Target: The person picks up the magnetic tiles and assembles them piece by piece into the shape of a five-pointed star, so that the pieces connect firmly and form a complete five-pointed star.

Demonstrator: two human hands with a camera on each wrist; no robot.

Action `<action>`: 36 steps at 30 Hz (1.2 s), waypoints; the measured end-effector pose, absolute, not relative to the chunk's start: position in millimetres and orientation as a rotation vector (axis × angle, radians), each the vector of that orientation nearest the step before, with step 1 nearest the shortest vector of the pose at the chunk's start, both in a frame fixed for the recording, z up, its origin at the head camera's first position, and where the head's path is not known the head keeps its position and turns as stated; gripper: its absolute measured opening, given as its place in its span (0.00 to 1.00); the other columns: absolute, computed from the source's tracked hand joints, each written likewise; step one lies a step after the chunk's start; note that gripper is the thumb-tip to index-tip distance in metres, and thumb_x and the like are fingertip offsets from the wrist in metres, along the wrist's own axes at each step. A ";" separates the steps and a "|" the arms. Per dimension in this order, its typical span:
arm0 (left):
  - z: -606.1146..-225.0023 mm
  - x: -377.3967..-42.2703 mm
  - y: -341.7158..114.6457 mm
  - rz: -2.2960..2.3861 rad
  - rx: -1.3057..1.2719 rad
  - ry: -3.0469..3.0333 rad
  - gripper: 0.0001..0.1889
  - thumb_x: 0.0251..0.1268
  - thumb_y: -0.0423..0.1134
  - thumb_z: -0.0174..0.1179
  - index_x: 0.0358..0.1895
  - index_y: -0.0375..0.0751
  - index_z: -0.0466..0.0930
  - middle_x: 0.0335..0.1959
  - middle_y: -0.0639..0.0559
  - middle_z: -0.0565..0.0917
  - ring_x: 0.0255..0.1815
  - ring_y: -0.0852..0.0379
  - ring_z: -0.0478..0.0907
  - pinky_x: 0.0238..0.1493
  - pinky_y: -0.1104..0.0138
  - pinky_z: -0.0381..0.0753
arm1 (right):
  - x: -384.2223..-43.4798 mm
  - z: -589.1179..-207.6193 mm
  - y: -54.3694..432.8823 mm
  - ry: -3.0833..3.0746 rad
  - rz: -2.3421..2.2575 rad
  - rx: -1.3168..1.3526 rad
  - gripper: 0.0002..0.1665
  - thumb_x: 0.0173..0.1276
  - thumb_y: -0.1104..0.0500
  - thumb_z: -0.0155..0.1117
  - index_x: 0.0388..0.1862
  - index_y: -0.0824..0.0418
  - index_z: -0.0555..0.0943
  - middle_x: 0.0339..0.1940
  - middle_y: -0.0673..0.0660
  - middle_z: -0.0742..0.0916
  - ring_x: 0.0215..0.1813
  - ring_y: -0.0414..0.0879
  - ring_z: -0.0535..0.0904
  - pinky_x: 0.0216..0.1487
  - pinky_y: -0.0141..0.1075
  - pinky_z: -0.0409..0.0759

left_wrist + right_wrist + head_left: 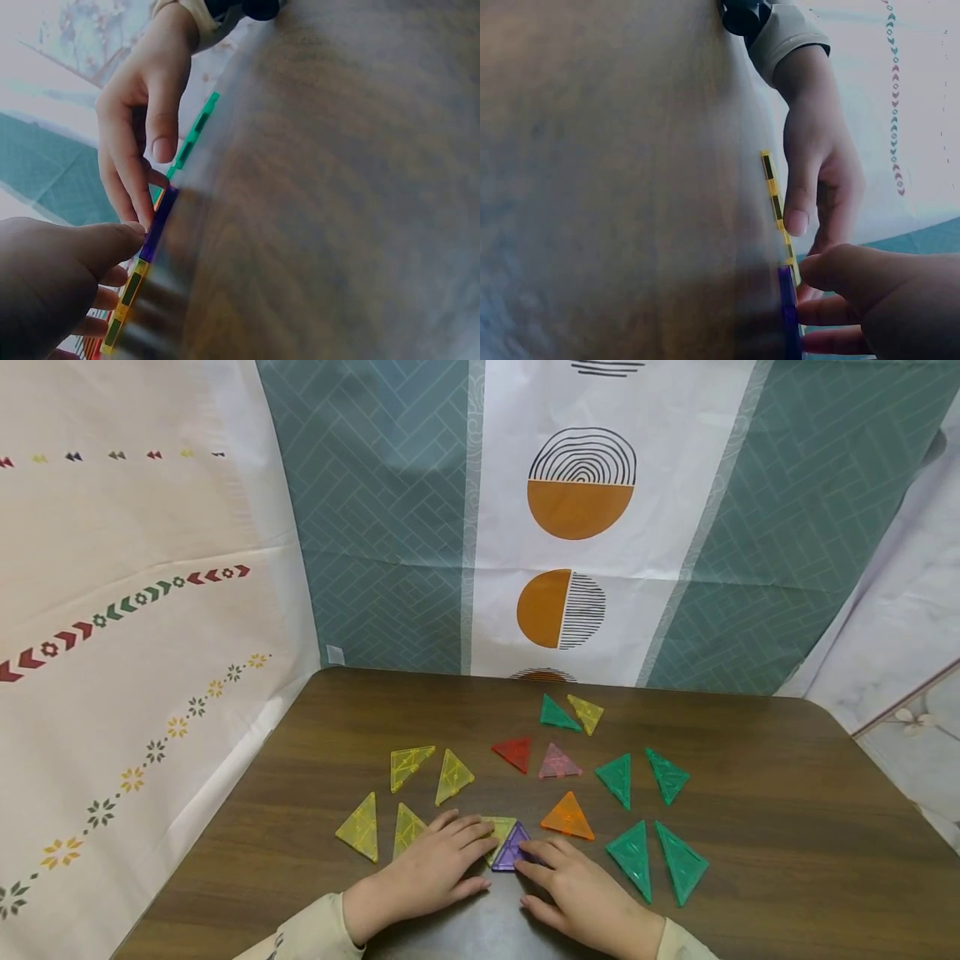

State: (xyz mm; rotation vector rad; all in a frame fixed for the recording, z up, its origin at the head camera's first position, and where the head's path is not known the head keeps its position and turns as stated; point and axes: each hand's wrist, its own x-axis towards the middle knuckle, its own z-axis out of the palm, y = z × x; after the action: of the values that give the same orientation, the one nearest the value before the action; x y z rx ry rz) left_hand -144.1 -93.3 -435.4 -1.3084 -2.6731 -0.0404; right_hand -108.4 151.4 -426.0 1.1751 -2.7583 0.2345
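Observation:
A purple triangular tile [510,853] lies flat on the wooden table, edge against edge with a yellow-green triangular tile [501,828]. My right hand [577,893] rests its fingertips on the purple tile's right side, fingers relaxed. From the left, the fingertips of my left hand [427,870] touch the yellow-green tile and cover part of it. Beneath that hand's knuckles a yellow triangle [407,827] is partly hidden. In the left wrist view the purple tile [159,225] shows edge-on between both hands; the right wrist view shows its edge [788,307] by the right fingers.
More yellow triangles [362,828] lie to the left and several green triangles [632,858] to the right. An orange triangle [567,818] sits just beyond my right hand. Farther back are red [514,753] and pink [558,762] triangles. A patterned cloth [390,527] hangs behind the table.

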 end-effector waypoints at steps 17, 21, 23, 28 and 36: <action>-439.9 -151.4 -74.1 -0.099 -1.232 -2.481 0.24 0.59 0.59 0.62 0.52 0.48 0.81 0.46 0.56 0.79 0.52 0.58 0.76 0.64 0.58 0.72 | -119.7 -406.7 166.3 -2.719 0.214 1.007 0.21 0.66 0.47 0.64 0.52 0.56 0.83 0.54 0.54 0.84 0.53 0.47 0.80 0.52 0.43 0.81; -442.8 -153.9 -73.9 -0.098 -1.223 -2.411 0.21 0.55 0.57 0.66 0.48 0.49 0.83 0.44 0.57 0.79 0.49 0.60 0.75 0.61 0.61 0.73 | -130.6 -398.6 173.4 -2.708 0.187 0.871 0.20 0.63 0.48 0.67 0.49 0.57 0.84 0.48 0.55 0.85 0.48 0.48 0.81 0.48 0.42 0.82; -444.5 -155.3 -74.6 -0.115 -1.223 -2.388 0.21 0.54 0.56 0.67 0.47 0.50 0.83 0.43 0.57 0.79 0.48 0.60 0.76 0.60 0.61 0.73 | -136.7 -395.5 176.2 -2.732 0.172 0.804 0.21 0.62 0.48 0.68 0.49 0.58 0.83 0.46 0.56 0.85 0.48 0.49 0.81 0.48 0.43 0.82; -449.0 -158.5 -77.5 -0.188 -1.218 -2.381 0.21 0.54 0.56 0.67 0.47 0.50 0.84 0.44 0.57 0.80 0.48 0.60 0.76 0.58 0.61 0.74 | -150.5 -393.3 180.2 -2.816 0.111 0.719 0.25 0.61 0.46 0.69 0.50 0.61 0.83 0.42 0.57 0.85 0.43 0.50 0.81 0.44 0.42 0.83; -452.2 -161.6 -78.4 -0.238 -1.222 -2.343 0.21 0.52 0.58 0.67 0.47 0.52 0.85 0.43 0.58 0.81 0.48 0.62 0.77 0.57 0.60 0.74 | -162.4 -404.0 185.9 -2.836 0.056 0.801 0.24 0.57 0.44 0.71 0.45 0.59 0.83 0.33 0.53 0.81 0.34 0.45 0.75 0.34 0.38 0.79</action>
State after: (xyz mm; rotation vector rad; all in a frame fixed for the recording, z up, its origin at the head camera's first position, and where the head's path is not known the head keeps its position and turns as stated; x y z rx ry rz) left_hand -161.6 -78.4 -452.2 -1.2219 -2.3430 -0.2375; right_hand -162.4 185.9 -404.0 0.8015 -2.8359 0.0565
